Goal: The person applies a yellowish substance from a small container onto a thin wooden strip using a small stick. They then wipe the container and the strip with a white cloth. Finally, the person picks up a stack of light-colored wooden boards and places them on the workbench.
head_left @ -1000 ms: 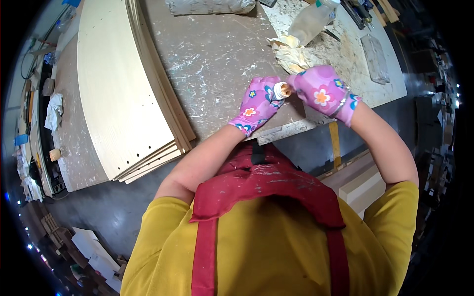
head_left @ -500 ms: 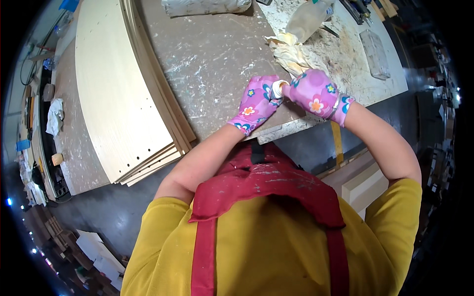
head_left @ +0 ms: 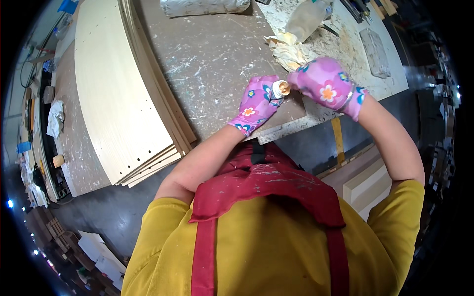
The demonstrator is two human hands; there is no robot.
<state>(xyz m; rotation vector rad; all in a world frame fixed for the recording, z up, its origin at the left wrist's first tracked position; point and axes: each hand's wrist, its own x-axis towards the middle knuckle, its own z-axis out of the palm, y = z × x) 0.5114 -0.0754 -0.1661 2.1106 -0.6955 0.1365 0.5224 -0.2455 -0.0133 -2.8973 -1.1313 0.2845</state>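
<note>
My left hand (head_left: 256, 102), in a pink flowered glove, is closed round a small white container (head_left: 282, 88). Its round mouth faces up and to the right, with tan material showing at the rim. Just right of that mouth is my right hand (head_left: 325, 85), gloved alike, with its fingers pinched together. Whatever lies in that pinch is hidden by the glove. Both hands are above the near edge of the worktable (head_left: 207, 59). A crumpled cream cloth (head_left: 288, 53) lies just beyond my right hand.
Several pale wood panels (head_left: 116, 93) with small holes are stacked on the left. A translucent bottle (head_left: 306, 20) lies beyond the cloth. A white wrapped roll (head_left: 205, 6) sits at the far edge, and a wrapped block (head_left: 374, 53) is at the right.
My right hand has moved a little to the right, away from the container's mouth, which now shows more fully. My left hand has stayed in place.
</note>
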